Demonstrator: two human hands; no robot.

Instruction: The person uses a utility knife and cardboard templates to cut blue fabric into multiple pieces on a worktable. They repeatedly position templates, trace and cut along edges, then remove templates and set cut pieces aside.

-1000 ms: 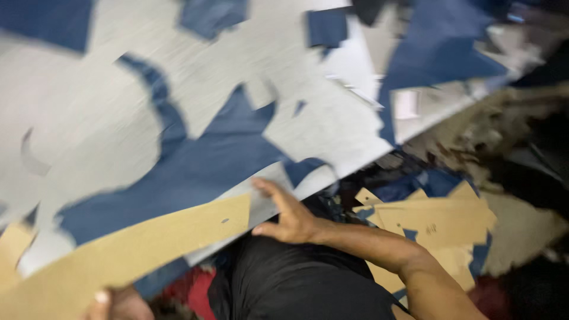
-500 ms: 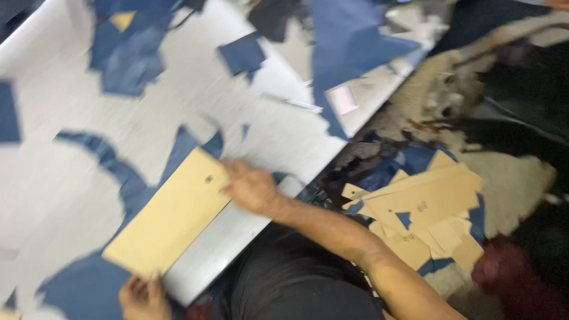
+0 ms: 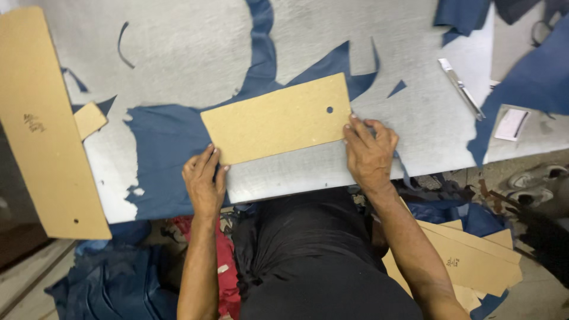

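The cardboard template (image 3: 278, 118) lies flat on the grey counter (image 3: 189, 41), partly over a blue leather sheet (image 3: 172, 154). The left hand (image 3: 203, 181) presses its lower left corner, fingers together and flat. The right hand (image 3: 370, 153) steadies its right edge, fingers slightly spread. A utility knife (image 3: 461, 89) lies well apart, to the right.
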